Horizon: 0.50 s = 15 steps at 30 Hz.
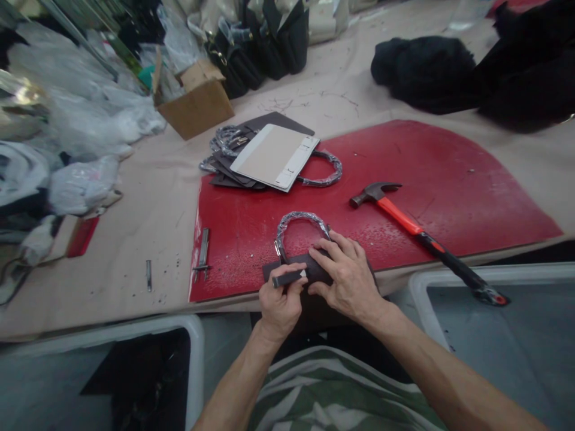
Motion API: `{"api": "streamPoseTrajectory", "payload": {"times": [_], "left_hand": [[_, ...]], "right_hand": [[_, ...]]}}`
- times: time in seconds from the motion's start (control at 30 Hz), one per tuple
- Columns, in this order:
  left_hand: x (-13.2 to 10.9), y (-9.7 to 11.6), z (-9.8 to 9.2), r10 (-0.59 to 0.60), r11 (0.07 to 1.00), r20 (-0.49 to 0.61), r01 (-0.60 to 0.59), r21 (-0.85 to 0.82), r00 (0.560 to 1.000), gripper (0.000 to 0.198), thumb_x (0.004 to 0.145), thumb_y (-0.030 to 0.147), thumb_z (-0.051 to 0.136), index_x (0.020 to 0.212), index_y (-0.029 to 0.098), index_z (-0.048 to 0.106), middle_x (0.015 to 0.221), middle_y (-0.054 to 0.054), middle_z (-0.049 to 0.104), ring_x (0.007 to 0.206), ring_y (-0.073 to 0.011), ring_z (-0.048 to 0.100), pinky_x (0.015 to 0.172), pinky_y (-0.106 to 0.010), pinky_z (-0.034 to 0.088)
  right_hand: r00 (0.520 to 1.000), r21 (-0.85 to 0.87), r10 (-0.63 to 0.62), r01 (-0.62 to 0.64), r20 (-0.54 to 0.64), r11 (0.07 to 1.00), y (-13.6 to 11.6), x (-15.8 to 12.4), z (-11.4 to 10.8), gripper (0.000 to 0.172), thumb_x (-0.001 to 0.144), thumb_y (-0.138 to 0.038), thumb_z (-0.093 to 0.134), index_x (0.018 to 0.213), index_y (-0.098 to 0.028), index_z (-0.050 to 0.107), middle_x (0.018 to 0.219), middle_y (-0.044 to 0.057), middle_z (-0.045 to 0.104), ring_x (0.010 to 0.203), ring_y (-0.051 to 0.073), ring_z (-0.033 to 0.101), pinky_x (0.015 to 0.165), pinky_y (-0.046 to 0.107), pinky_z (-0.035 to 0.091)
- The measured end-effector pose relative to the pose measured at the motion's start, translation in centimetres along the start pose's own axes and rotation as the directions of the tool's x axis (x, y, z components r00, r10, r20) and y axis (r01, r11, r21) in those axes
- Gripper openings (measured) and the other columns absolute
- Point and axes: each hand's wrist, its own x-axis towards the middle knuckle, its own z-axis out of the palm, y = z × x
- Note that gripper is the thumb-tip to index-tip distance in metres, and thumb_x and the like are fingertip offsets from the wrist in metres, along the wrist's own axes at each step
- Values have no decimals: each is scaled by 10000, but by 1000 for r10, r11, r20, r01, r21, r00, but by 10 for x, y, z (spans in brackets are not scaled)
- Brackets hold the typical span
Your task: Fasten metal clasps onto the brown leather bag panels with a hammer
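Note:
My left hand [281,306] is closed around a short dark bar [287,278] with a pale tip. Its kind is not clear. The bar lies over a dark bag panel [318,273] at the front edge of the red board [269,233]. A curved bag handle [294,216], wrapped in clear plastic, stands out from the panel's far edge. On the panel's right part, my right hand [348,274] grips it, with fingers on top and the thumb at the near side. Part of the panel is hidden beneath both hands.
A claw hammer [404,218] lies on the right, its grip overhanging a grey bin [420,293]. Behind are stacked panels [274,155] with wrapped handles. A pronged metal tool [204,251] rests left. Another bin [195,341], a cardboard box [197,111] and black cloth [422,69] surround the work.

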Motion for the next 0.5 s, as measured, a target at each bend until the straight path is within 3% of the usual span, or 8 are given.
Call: {"api": "streamPoseTrajectory", "payload": {"times": [0.3, 0.5], "left_hand": [[1, 1, 0, 1, 998, 47, -4, 64, 999, 152, 930, 252, 615, 1057, 199, 681, 1020, -58, 732, 892, -180, 722, 861, -331, 620], [7, 7, 6, 162, 973, 15, -162, 163, 987, 121, 935, 206, 577, 1016, 187, 666, 943, -65, 745, 897, -184, 727, 836, -299, 606]], "right_hand": [[1000, 5, -12, 12, -15, 1000, 1, -1, 2, 638, 725, -398, 830, 1290, -210, 602, 1372, 87, 567, 1383, 348, 344, 1126, 537, 259], [999, 10, -19, 19, -25, 1000, 2, -1, 2, 622, 728, -390, 818, 1284, -210, 604, 1359, 89, 573, 1375, 349, 352, 1122, 535, 259]]}}
